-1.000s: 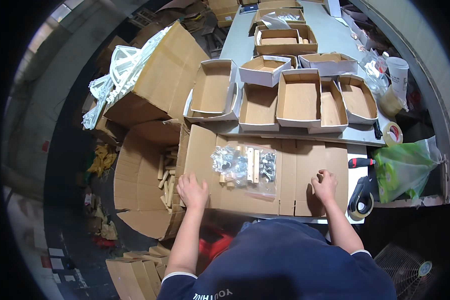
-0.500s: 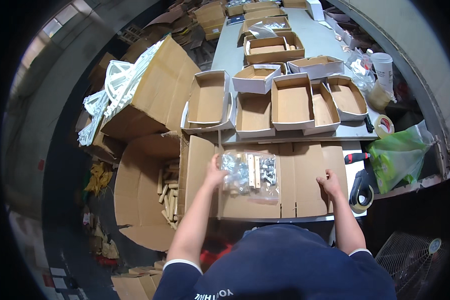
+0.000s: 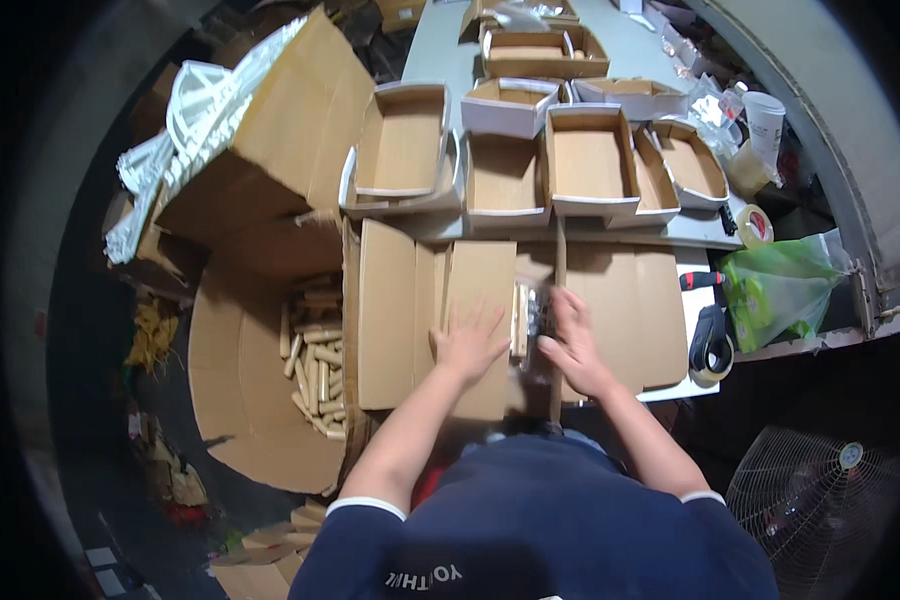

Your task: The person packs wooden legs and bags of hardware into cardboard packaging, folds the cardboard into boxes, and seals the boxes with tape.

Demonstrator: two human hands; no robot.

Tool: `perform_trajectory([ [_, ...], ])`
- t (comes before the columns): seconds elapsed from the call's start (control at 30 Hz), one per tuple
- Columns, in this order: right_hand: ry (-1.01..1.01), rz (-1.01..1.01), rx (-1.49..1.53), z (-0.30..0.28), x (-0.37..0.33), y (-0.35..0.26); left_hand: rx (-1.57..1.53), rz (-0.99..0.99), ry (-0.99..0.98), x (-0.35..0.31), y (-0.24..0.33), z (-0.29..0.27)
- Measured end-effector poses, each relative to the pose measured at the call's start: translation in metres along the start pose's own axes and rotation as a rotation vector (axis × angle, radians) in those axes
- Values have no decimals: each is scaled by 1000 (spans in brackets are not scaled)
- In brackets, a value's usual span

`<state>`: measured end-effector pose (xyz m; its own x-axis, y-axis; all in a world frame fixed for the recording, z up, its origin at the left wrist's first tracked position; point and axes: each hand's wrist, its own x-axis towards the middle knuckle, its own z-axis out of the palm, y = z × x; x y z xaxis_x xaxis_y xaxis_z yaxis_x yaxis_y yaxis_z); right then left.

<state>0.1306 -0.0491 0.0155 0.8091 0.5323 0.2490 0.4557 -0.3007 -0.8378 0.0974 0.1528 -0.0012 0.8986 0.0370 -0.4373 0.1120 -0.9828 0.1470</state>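
Observation:
A creased brown cardboard sheet point(image 3: 625, 300) lies in front of me. Its left panel point(image 3: 482, 270) is folded inward over part of a clear plastic bag. My left hand point(image 3: 468, 343) presses flat on that panel with its fingers spread. Through the gap between the panels shows the bag of wooden strips and small hardware point(image 3: 522, 322). A right-hand flap point(image 3: 558, 250) stands on edge, seen edge-on. My right hand point(image 3: 578, 345) grips it, thumb on the bag's side and fingers against the edge.
Several open cardboard trays point(image 3: 590, 150) stand along the grey table's back. To the left, a large carton point(image 3: 260, 400) holds wooden dowels point(image 3: 318, 375), below a box of white plastic parts point(image 3: 210, 120). Rightward are a tape dispenser point(image 3: 710, 345), green bag point(image 3: 785, 285) and fan point(image 3: 805, 500).
The left panel has been folded over the bag and my left hand has moved onto it. My right hand has moved left and raised the right flap. The view has shifted slightly.

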Motion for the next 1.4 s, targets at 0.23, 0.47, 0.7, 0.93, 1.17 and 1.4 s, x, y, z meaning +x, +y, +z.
perform_trajectory([
  [0.23, -264, 109, -664, 94, 37, -3, -90, 287, 328, 5, -51, 28],
  [0.47, -270, 148, -709, 88, 30, 5, -1298, -372, 940, -97, -25, 123],
  [0.7, -227, 35, -567, 65, 26, 5, -1983, -769, 511, -88, -20, 164],
  [0.93, -218, -47, -419, 2, 13, 2, -2339, -767, 421, -96, -1, 161],
  [1.17, -192, -41, -221, -40, -8, 17, -1686, -699, 335, -77, 59, 125],
  [1.4, -221, -91, -185, -51, -10, 29, -1817, -640, -13, -22, 106, 90],
])
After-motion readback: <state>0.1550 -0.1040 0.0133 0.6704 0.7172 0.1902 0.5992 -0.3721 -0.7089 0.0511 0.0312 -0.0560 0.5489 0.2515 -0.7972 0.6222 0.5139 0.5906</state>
